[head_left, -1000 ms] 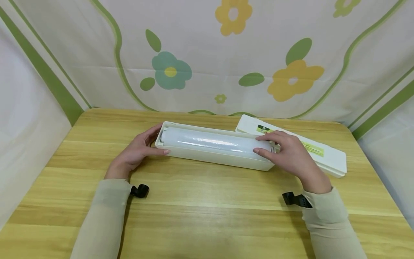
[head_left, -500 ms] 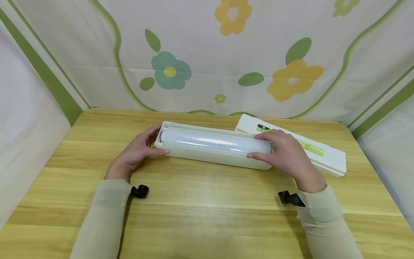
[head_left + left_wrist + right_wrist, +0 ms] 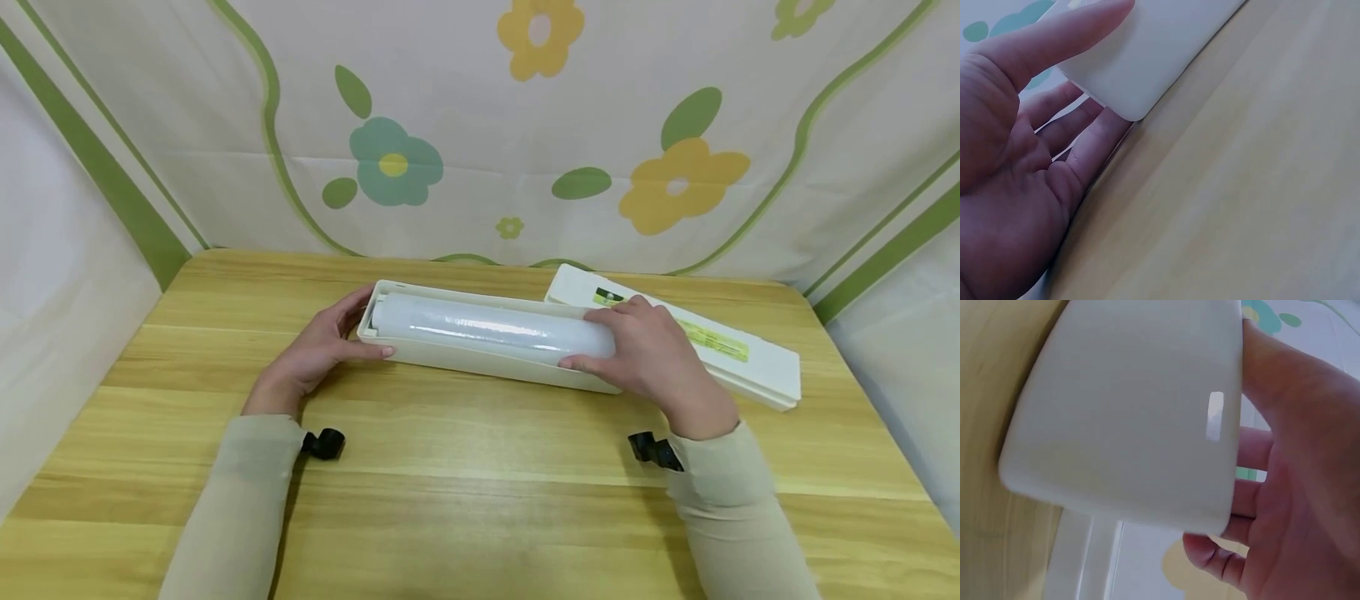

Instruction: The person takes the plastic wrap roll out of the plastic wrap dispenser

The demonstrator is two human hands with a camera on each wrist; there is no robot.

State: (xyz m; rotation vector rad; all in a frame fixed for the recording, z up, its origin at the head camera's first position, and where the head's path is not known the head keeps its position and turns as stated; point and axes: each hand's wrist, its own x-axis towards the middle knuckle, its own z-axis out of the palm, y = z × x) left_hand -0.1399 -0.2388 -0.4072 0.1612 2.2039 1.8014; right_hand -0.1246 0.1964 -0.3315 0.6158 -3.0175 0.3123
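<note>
In the head view, a long cream box lies lidless on the table, with a shiny roll of cling film inside it. My left hand holds the box's left end, thumb along the front wall and fingers behind. The left wrist view shows that thumb on the box's smooth side. At the other end, my right hand reaches over the rim and grips the roll between thumb and fingers, covering its right end. The right wrist view shows the box's wall in front of the fingertips.
A white lid with green-yellow labels lies slantwise behind the right hand, partly covered by it. The wooden table reaches back to a flower-patterned curtain. Black wrist cameras sit at both cuffs.
My right hand has slid left along the roll, its thumb and fingers now farther in from the right end. The left hand and the lid have stayed in place.
</note>
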